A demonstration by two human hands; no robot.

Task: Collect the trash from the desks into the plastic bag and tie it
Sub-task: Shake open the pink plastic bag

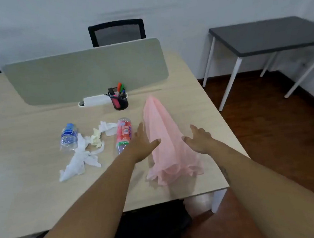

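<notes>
Bag: a thin pink translucent plastic bag (165,140) is laid lengthwise on the right part of the table, its ruffled mouth turned to the near edge, probably so that it can be opened from the person's side.
Left hand: the left hand (142,144) is held spread just left of the bag, thumb at its edge; nothing is gripped.
Right hand: the right hand (198,140) is likewise spread at the bag's right edge; whether the bag is touched cannot be told.
Trash: a clear blue-labelled bottle (68,136), crumpled white tissues (79,161), a yellowish paper wad (96,138) and a clear red-labelled bottle (124,136) are left lying to the left of the bag, none yet collected.
Surface: a pale wood-grain table (36,183) is backed by a grey divider panel (86,73); a black mesh pen holder (120,102) is stood before it.
Room: a black mesh chair (116,32) is seen beyond, and a dark grey side table (269,34) on brown flooring (264,130) at the far right.
</notes>
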